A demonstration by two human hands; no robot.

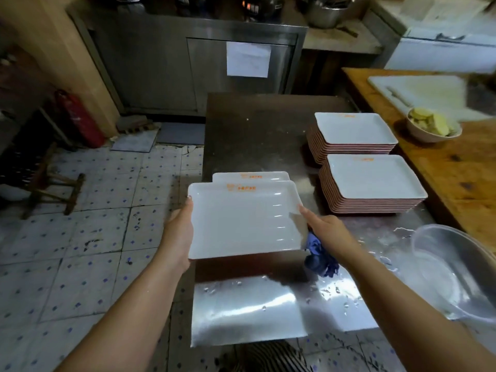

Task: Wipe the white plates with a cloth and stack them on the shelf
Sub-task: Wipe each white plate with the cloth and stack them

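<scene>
I hold a white rectangular plate (241, 218) with an orange logo above the wet steel table (255, 124). My left hand (178, 232) grips its left edge. My right hand (326, 232) is at its right edge, forefinger stretched along the rim, with a blue cloth (319, 259) bunched under the palm. A second white plate (251, 176) lies just behind the held one. Two stacks of the same plates stand to the right, a near stack (373, 181) and a far stack (351, 130).
A clear plastic basin (456, 269) sits at the table's right front. On the wooden counter (456, 170) beyond are a bowl of sliced food (432, 124) and a white cutting board (421, 92). A red fire extinguisher (80, 116) and a wooden stool (53, 183) stand on the tiled floor.
</scene>
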